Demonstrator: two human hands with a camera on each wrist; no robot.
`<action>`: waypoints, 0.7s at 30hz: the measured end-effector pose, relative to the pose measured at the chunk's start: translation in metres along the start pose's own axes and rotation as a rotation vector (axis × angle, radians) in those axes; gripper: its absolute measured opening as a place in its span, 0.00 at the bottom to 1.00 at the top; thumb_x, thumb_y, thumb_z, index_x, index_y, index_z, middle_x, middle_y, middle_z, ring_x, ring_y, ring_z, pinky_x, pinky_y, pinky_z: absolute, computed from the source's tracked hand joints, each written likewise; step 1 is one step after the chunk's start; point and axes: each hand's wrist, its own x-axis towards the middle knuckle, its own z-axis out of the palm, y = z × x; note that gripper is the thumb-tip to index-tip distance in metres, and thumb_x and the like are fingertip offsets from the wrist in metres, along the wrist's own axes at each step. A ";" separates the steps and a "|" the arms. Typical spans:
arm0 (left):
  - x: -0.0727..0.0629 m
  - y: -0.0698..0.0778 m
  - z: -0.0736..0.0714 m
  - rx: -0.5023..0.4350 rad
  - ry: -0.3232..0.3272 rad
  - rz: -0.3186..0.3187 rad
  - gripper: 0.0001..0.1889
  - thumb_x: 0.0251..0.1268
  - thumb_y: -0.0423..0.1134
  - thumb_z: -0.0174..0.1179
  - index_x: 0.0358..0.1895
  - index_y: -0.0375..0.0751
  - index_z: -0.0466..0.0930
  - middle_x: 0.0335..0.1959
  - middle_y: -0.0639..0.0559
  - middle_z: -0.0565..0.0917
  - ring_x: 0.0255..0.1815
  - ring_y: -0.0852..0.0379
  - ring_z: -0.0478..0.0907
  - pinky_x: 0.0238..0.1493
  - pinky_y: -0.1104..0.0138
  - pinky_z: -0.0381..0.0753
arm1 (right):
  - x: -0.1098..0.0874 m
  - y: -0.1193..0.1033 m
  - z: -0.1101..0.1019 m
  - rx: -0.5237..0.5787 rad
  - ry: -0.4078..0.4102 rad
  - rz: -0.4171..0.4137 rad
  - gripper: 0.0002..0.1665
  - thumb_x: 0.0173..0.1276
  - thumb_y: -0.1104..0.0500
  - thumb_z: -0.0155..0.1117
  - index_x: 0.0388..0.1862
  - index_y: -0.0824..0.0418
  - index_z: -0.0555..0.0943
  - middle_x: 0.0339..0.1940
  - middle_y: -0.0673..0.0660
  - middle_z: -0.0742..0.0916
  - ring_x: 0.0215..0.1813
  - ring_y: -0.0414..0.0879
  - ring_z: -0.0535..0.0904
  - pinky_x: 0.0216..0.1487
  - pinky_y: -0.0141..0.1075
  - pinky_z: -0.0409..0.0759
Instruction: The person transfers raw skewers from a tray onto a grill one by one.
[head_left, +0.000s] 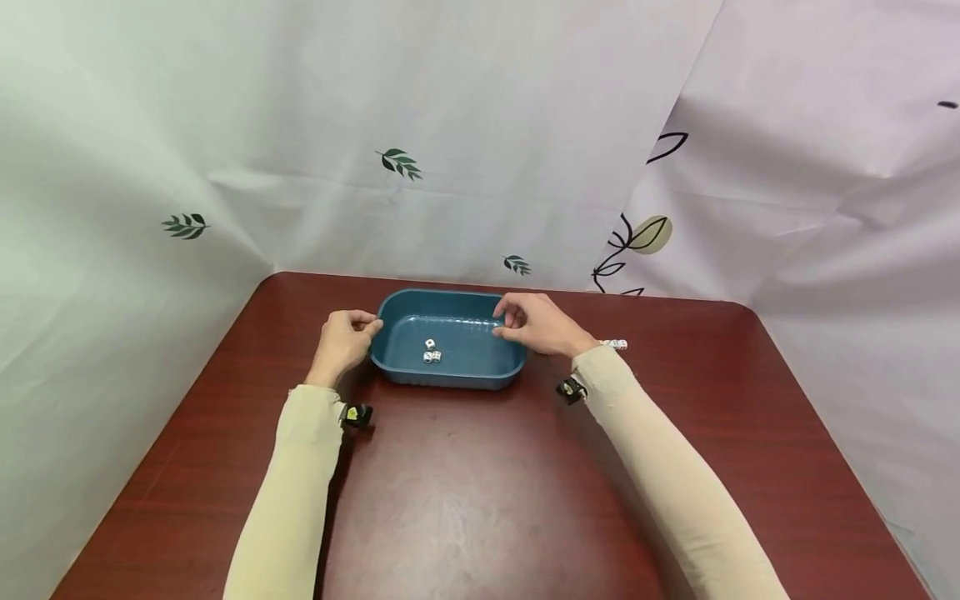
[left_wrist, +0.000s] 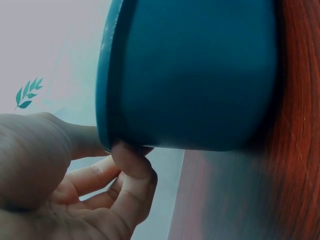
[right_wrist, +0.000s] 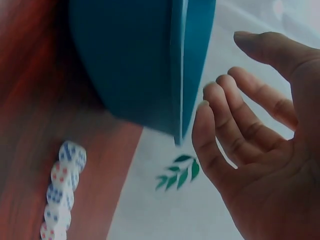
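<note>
A blue rectangular tray (head_left: 480, 353) with raised walls stands toward the back of the table. Three white dice (head_left: 428, 357) lie in it, left of its middle. At the tray's left end my left hand (head_left: 343, 343) pinches the rim between thumb and fingers, as the left wrist view shows close up. My right hand (head_left: 545, 323) hovers over the right end, thumb and fingers apart and gently bent, with nothing between them. Behind the right wrist, a short row of white dice (right_wrist: 61, 192) with blue and red pips sits on the table, partly covered in the head view.
The dark red wooden table (head_left: 450, 483) has rounded back corners. White cloth (head_left: 480, 100) printed with leaves hangs behind it and along both sides. A small black device (head_left: 572, 390) is strapped at the right wrist, another (head_left: 358, 415) at the left.
</note>
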 end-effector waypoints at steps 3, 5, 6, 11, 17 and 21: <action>0.001 0.001 0.000 0.001 0.002 0.009 0.18 0.80 0.39 0.56 0.57 0.26 0.81 0.47 0.34 0.82 0.45 0.43 0.79 0.44 0.57 0.79 | 0.007 -0.004 0.010 -0.012 0.007 -0.010 0.15 0.67 0.62 0.74 0.49 0.67 0.83 0.31 0.53 0.81 0.36 0.46 0.78 0.39 0.39 0.78; 0.000 0.001 0.000 0.006 0.001 0.009 0.18 0.80 0.39 0.56 0.57 0.25 0.81 0.47 0.34 0.82 0.45 0.43 0.79 0.44 0.57 0.79 | 0.011 -0.006 0.017 -0.023 0.002 -0.004 0.15 0.67 0.61 0.74 0.48 0.67 0.83 0.31 0.53 0.81 0.36 0.46 0.78 0.39 0.38 0.78; 0.000 0.001 0.000 0.008 0.000 0.008 0.18 0.79 0.39 0.56 0.57 0.25 0.81 0.48 0.33 0.82 0.45 0.43 0.79 0.44 0.57 0.79 | 0.013 -0.007 0.021 -0.033 -0.001 -0.002 0.15 0.67 0.61 0.74 0.48 0.66 0.83 0.31 0.53 0.81 0.36 0.46 0.77 0.39 0.38 0.78; -0.001 0.001 0.000 0.016 0.004 0.010 0.18 0.79 0.39 0.56 0.57 0.25 0.81 0.47 0.33 0.82 0.45 0.43 0.79 0.45 0.57 0.79 | 0.021 -0.012 0.036 -0.063 -0.006 0.024 0.15 0.68 0.60 0.74 0.49 0.66 0.83 0.31 0.52 0.81 0.36 0.45 0.77 0.40 0.37 0.77; -0.001 0.002 0.000 0.017 0.013 0.013 0.17 0.79 0.39 0.56 0.56 0.26 0.81 0.46 0.34 0.83 0.44 0.44 0.79 0.44 0.58 0.79 | 0.031 -0.015 0.054 -0.078 -0.029 0.027 0.14 0.67 0.58 0.75 0.47 0.63 0.83 0.31 0.52 0.81 0.35 0.44 0.77 0.42 0.37 0.77; -0.002 0.001 0.000 0.015 0.012 0.009 0.17 0.79 0.39 0.56 0.56 0.26 0.81 0.46 0.34 0.83 0.43 0.44 0.79 0.43 0.59 0.79 | 0.038 -0.014 0.068 -0.108 -0.073 0.044 0.14 0.67 0.57 0.76 0.46 0.61 0.83 0.31 0.51 0.81 0.34 0.43 0.77 0.42 0.36 0.77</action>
